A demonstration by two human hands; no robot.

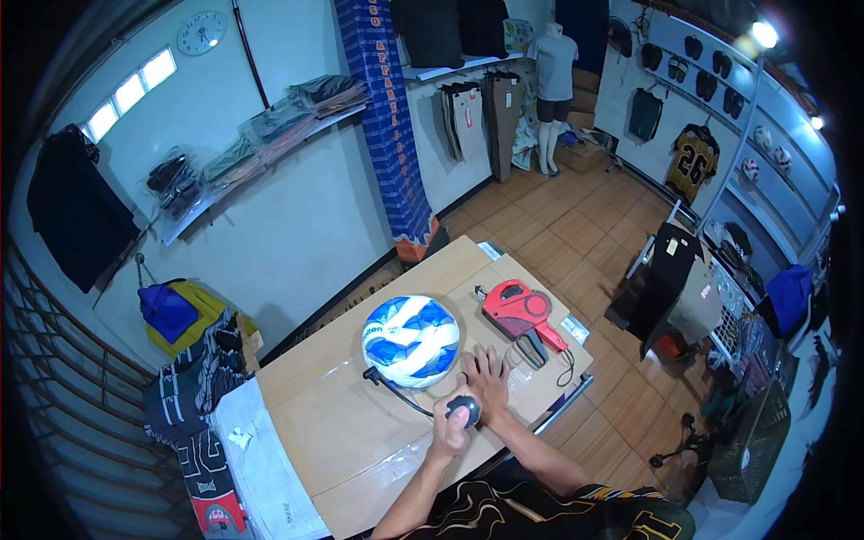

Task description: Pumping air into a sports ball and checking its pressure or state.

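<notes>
My left hand [448,428] is wrapped around a small hand air pump, with its round black knob [463,410] under my thumb. From the pump a black hose [405,398] curves left to a black end fitting [372,375] beside the blue-and-white Molten ball [410,342]. Whether that fitting touches the ball I cannot tell. My right hand [487,381] rests on the cardboard table covering [344,418] just beyond the pump, its fingers spread. Right of the ball lies a red price labeler [520,308] with a dark handle and a wrist cord, close to my right fingertips.
Folded clothing [196,385] and a white plastic package [260,459] sit at the table's left end. A blue banner-wrapped column [388,128] rises behind the table. Clothing racks [675,290] and a dark plastic crate [749,442] stand right, across the tiled floor [574,229].
</notes>
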